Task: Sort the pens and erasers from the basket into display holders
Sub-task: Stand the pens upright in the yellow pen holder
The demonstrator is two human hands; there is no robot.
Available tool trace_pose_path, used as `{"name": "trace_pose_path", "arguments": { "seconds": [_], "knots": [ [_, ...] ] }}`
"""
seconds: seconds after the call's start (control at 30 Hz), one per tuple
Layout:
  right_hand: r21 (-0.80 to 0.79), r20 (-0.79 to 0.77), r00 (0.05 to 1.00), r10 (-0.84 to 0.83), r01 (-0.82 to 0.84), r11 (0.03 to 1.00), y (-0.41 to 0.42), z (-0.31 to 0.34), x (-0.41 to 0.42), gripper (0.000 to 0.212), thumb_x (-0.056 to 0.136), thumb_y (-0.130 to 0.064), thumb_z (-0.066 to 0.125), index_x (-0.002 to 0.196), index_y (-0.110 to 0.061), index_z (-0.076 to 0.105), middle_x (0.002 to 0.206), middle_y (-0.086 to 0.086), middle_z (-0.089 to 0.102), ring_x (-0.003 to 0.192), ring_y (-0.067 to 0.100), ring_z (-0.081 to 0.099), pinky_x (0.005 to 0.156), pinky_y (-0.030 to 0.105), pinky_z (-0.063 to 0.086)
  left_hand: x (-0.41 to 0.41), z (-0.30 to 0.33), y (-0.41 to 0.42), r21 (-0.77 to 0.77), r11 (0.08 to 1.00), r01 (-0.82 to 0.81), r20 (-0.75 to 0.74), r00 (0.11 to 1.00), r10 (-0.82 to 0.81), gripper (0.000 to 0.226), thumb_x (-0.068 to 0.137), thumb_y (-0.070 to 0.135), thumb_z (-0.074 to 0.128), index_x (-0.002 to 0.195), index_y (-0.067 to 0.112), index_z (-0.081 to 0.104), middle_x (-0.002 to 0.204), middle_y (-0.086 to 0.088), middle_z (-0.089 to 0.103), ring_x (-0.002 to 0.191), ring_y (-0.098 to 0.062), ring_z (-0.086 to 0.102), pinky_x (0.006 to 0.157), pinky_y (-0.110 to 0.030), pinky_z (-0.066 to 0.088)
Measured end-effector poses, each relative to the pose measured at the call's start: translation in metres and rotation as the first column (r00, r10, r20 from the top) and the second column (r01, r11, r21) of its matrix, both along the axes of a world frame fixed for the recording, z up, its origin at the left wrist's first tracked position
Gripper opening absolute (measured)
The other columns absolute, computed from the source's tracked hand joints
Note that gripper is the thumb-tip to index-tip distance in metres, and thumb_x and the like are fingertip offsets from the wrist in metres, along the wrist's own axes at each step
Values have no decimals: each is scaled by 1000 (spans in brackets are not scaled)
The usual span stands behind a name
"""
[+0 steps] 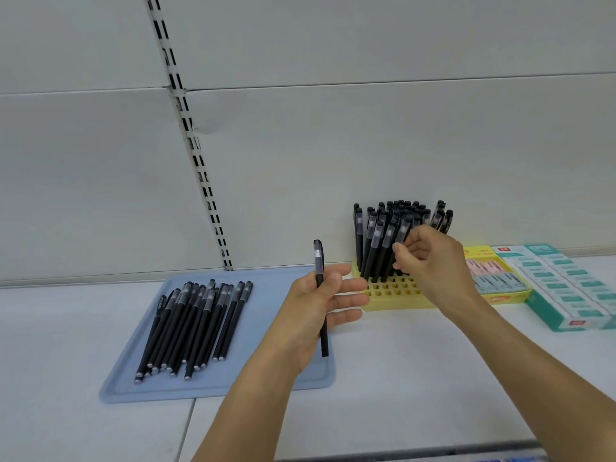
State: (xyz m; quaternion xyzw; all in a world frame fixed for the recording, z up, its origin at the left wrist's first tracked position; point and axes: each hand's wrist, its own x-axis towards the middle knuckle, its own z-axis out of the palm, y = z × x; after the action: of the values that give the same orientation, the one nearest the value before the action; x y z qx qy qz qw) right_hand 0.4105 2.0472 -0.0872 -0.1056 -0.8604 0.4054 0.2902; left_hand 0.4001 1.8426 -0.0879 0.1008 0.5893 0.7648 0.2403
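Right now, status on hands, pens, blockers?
Left hand holds one black pen upright. Right hand pinches a pen in the yellow holder. Loose pens wait on the blue tray. No blockers seen.

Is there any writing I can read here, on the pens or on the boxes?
None can be read.
Pens in the yellow holder: pale print on two clips, blurred.
Yellow eraser box: red logo and print, too small.
Green eraser box: red tags, blurred.

A pale panelled wall (366, 135) with a slotted upright rail (196, 155) rises behind a white shelf (416, 368).
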Motion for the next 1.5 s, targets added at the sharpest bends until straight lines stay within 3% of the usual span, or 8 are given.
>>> {"name": "trace_pose_path", "arguments": {
  "seconds": [0.17, 0.27, 0.37, 0.47, 0.63, 0.77, 0.93, 1.5],
  "knots": [
    [77, 123, 991, -56, 47, 996, 0, -4, -4, 14, 87, -26, 69, 87, -16, 60, 73, -4, 63, 69, 14, 64, 70, 43, 55, 3, 1, 2, -46, 999, 4, -37, 999, -5, 26, 104, 21, 41, 119, 10, 60, 105, -9, 74, 97, -26, 71, 85, -39, 58],
    [44, 22, 993, -117, 116, 992, -9, 2, 10, 21, 84, -39, 70, 88, -23, 58, 70, -5, 58, 65, 13, 54, 63, 39, 49, 1, 3, 2, -119, 993, 14, -77, 997, -23, 27, 105, 23, 41, 117, 11, 61, 105, -7, 74, 96, -23, 71, 85, -39, 58],
    [-135, -37, 986, 165, -169, 976, -33, 15, 23, 12, 85, -33, 69, 79, -23, 66, 72, 0, 64, 65, 17, 55, 62, 34, 47, 1, 4, 13, -270, 961, 63, -166, 980, -111, 27, 104, 24, 41, 115, 11, 63, 104, -6, 73, 90, -19, 72, 82, -35, 58],
    [-144, 28, 942, 334, -327, 934, -44, 19, 25, 18, 87, -26, 68, 73, -16, 64, 65, 6, 59, 54, 12, 49, 50, 25, 42, 3, 7, 31, -444, 889, 111, -294, 919, -262, 26, 103, 29, 42, 114, 18, 63, 101, -5, 72, 86, -19, 71, 81, -35, 56],
    [-243, -121, 983, 139, -164, 956, -16, 27, 29, 18, 92, -23, 62, 82, -7, 63, 63, 3, 60, 50, 5, 51, 50, 23, 41, -7, 3, 40, -631, 766, -123, -533, 786, -313, 28, 97, 34, 55, 122, 22, 59, 118, 4, 65, 109, -12, 59, 99, -36, 46],
    [-126, -126, 992, -25, 9, 992, 13, 24, 26, 18, 93, -33, 59, 85, -16, 62, 71, 4, 63, 63, 18, 59, 63, 42, 52, 1, -21, 37, -767, 567, -301, -605, 631, -485, 41, 100, 38, 47, 137, 22, 48, 140, 7, 48, 127, -15, 45, 103, -33, 40],
    [-56, -80, 997, -18, 14, 998, 21, 18, 17, 19, 94, -33, 59, 86, -17, 61, 74, 4, 64, 70, 26, 62, 70, 46, 54, 5, -34, 40, -810, 476, -343, -580, 587, -565, 44, 101, 35, 45, 141, 19, 46, 146, 9, 39, 126, -17, 47, 100, -31, 41],
    [114, 148, 989, 1, -18, 993, 13, 15, -6, 34, 94, -33, 58, 73, -8, 53, 69, 6, 65, 63, 28, 63, 64, 44, 54, -5, -29, 43, -810, 486, -329, -573, 620, -536, 36, 101, 34, 45, 132, 21, 57, 134, 7, 51, 115, -17, 53, 90, -30, 44]
  ]
}}
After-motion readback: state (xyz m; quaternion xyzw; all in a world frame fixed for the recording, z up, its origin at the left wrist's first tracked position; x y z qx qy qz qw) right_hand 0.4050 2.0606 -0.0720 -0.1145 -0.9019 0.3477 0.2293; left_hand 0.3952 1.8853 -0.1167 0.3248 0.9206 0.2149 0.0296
